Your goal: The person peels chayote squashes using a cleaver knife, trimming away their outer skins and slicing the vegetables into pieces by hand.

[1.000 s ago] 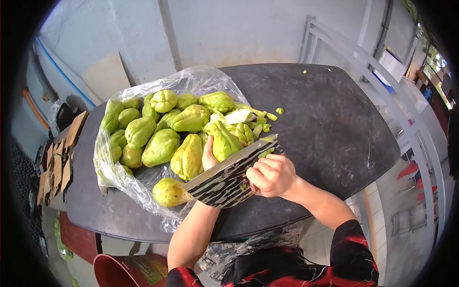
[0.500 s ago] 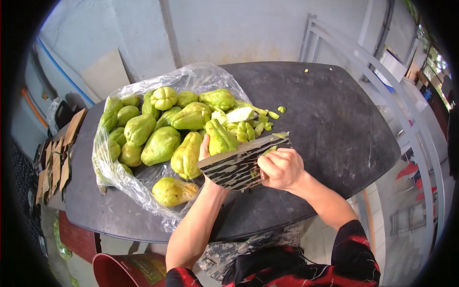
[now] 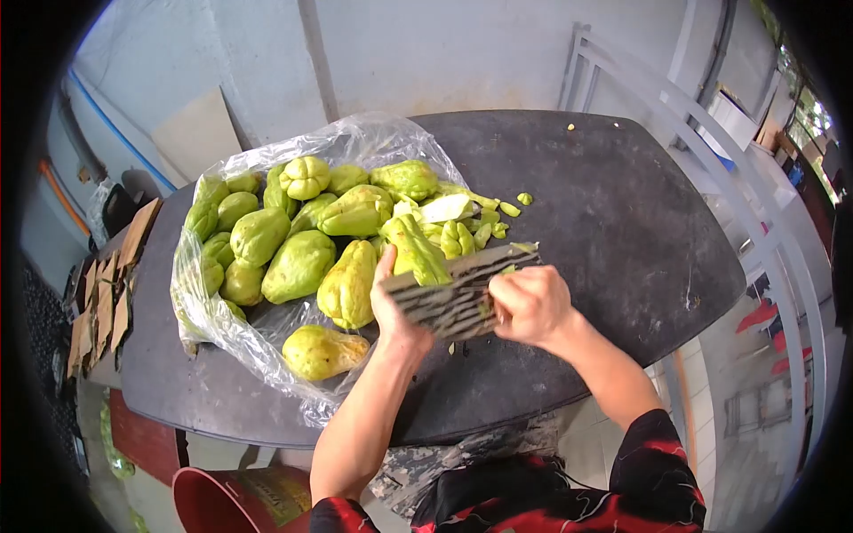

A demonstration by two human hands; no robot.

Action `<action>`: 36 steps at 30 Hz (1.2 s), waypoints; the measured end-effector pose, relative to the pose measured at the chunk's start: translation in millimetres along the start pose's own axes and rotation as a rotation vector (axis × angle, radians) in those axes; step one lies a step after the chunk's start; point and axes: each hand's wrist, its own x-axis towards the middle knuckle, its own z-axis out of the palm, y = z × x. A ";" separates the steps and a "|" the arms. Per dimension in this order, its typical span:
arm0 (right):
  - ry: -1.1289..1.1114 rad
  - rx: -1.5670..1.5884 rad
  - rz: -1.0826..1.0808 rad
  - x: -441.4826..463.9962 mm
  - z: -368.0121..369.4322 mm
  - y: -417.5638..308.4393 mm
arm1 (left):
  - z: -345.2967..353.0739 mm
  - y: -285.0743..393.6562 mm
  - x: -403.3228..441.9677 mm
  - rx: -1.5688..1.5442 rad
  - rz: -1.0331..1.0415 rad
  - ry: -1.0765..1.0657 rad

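My left hand point(image 3: 397, 306) is wrapped round a green chayote point(image 3: 414, 252) with a pale cut side. In my right hand point(image 3: 536, 305) is a broad cleaver point(image 3: 458, 293), its wide blade marked with dark and silver stripes and blurred by motion. The blade lies across the lower end of the chayote, hiding part of it and some left-hand fingers. Just beyond, cut green pieces and a pale piece point(image 3: 447, 209) are heaped at the bag's edge. A yellowish chayote point(image 3: 348, 284) rests left of my left hand.
Several whole chayotes point(image 3: 298, 266) lie on a clear plastic bag point(image 3: 258, 355) spread over the dark table point(image 3: 622, 204). One yellow chayote point(image 3: 322, 354) sits near the front. Small scraps point(image 3: 525, 199) dot the table. Below stands a red bucket point(image 3: 204, 497); a grey metal railing point(image 3: 764, 213) runs along the right.
My right hand and the cleaver have shifted slightly up and right. The chayote has tilted, showing more of its cut side, and more of my left hand shows.
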 end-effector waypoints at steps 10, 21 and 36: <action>0.006 0.099 0.007 3.3 -10.6 -8.5 | -2.7 -4.5 -1.7 0.100 0.006 -0.144; -0.029 0.171 -0.047 2.9 -16.2 -14.4 | -19.4 -3.5 15.7 0.111 -0.080 -0.278; -0.041 0.053 0.100 0.8 -12.8 4.9 | -23.6 -26.6 7.4 0.155 0.189 -0.162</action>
